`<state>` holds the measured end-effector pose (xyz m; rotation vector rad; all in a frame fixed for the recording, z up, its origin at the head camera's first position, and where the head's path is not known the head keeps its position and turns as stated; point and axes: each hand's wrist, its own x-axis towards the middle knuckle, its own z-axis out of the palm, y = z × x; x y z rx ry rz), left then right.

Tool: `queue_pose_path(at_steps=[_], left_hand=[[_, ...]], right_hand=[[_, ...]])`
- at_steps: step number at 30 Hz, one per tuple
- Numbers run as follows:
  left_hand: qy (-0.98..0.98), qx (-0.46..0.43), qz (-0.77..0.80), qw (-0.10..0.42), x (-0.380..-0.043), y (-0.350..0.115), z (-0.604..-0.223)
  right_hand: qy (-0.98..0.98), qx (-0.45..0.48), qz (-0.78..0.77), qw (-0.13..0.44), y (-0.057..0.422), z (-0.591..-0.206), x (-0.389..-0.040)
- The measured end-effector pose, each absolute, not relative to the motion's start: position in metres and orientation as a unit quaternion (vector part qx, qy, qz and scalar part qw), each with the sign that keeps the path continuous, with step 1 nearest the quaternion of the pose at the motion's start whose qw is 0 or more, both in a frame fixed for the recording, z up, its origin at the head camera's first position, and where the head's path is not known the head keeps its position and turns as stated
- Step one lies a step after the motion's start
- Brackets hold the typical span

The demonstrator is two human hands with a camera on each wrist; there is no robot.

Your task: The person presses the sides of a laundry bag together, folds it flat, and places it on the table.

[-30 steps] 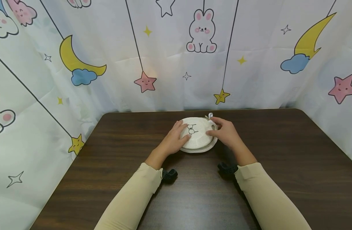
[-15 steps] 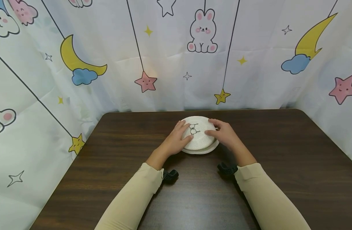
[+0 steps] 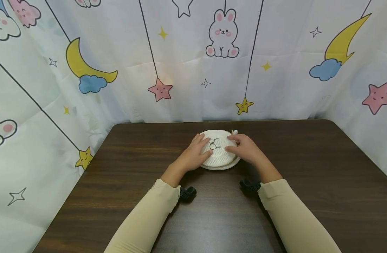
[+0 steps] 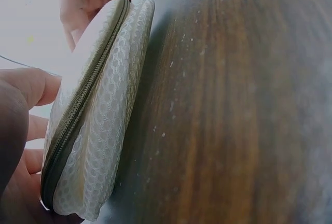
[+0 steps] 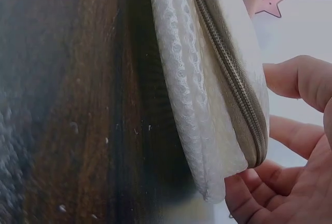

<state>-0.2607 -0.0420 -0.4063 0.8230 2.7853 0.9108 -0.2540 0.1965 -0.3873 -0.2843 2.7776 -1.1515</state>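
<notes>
A round white mesh laundry bag (image 3: pixel 220 158), with a dark line drawing on its top, lies on the dark wooden table towards the back. My left hand (image 3: pixel 191 153) holds its left side, thumb on the top and fingers round the edge. On the right side my right hand (image 3: pixel 246 149) grips the rim, thumb on top and other fingers curled at the edge. A brown-green zipper (image 4: pixel 85 92) runs along the bag's side, closed where the left wrist view shows it. In the right wrist view the mesh base (image 5: pixel 189 115) bulges below the zipper. A small white loop (image 3: pixel 234 132) sticks out behind the right fingers.
The wooden table (image 3: pixel 133 182) ends at a back edge just beyond the bag. Behind it hangs a white curtain (image 3: pixel 187 59) printed with moons, stars and rabbits. Black wrist mounts (image 3: pixel 187 193) show at both sleeve cuffs.
The bag's top has shifted slightly right and its far edge has risen and dropped again. The white loop was hidden half a second ago and shows again. My right fingers have come nearer together.
</notes>
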Motion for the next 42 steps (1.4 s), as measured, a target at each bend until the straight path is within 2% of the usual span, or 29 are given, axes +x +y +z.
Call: queue_pose_path(at_steps=[8, 13, 25, 42], left_hand=[[0.922, 0.261, 0.279, 0.064, -0.2598, -0.0413, -0.4064], [0.926, 0.264, 0.261, 0.066, -0.2601, -0.0405, -0.406], [0.909, 0.281, 0.306, 0.027, -0.2599, -0.0375, -0.4055], [0.912, 0.292, 0.28, 0.062, -0.261, -0.0409, -0.4038]], right_hand=[[0.931, -0.121, -0.343, 0.028, 0.1937, -0.3888, -0.2525], [0.929, -0.169, -0.328, 0.01, 0.1913, -0.3876, -0.2525], [0.929, -0.187, -0.317, 0.042, 0.1892, -0.3913, -0.2523], [0.925, -0.207, -0.311, 0.062, 0.1891, -0.3924, -0.2504]])
